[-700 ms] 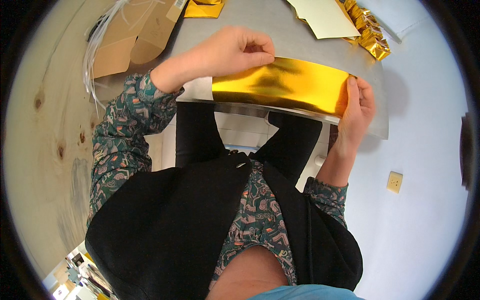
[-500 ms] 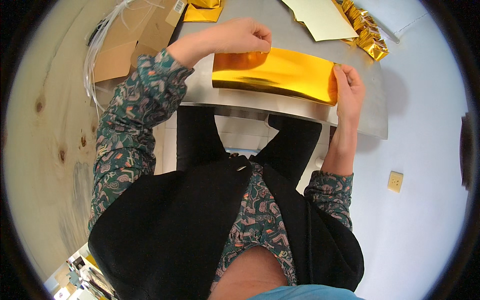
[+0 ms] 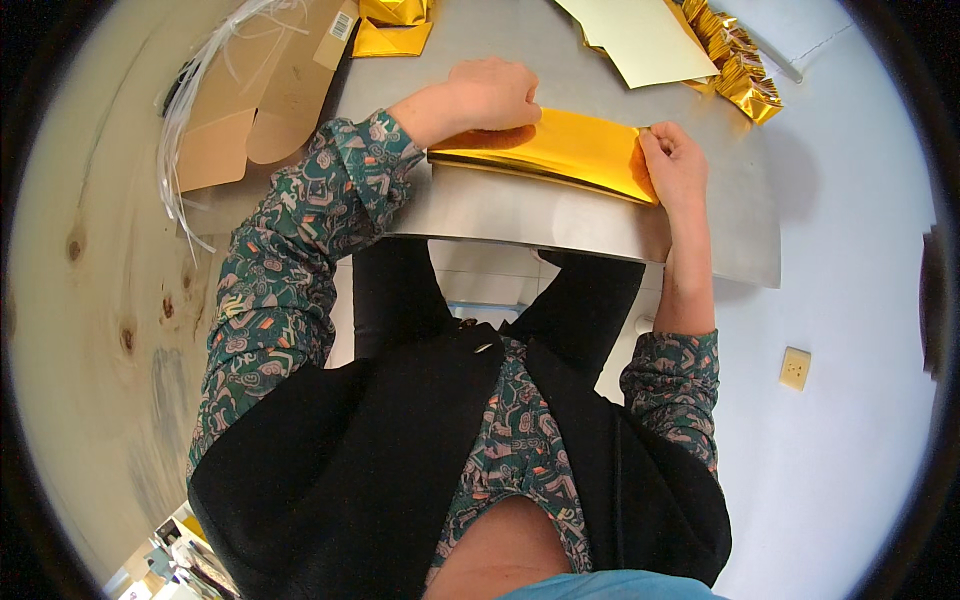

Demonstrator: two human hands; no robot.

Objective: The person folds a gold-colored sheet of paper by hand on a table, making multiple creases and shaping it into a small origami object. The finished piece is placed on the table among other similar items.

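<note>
A shiny gold foil sheet point(image 3: 560, 150) lies folded on the grey metal table point(image 3: 560, 220), near its front edge. My left hand point(image 3: 490, 95) presses down on the sheet's left end with curled fingers. My right hand point(image 3: 675, 160) pinches the sheet's right end between thumb and fingers. Both forearms come up from the lower edge in patterned green sleeves.
A pale yellow sheet point(image 3: 640, 40) and crumpled gold foil point(image 3: 740, 70) lie at the table's far right. More gold foil pieces point(image 3: 395, 25) sit at the far left. Flat brown cardboard point(image 3: 250, 90) and white plastic strips point(image 3: 185, 110) lie left of the table. A wall socket point(image 3: 795, 368) shows lower right.
The gold sheet has moved away from me across the table and now looks narrower and flatter. Both hands travelled with it, still at its two ends.
</note>
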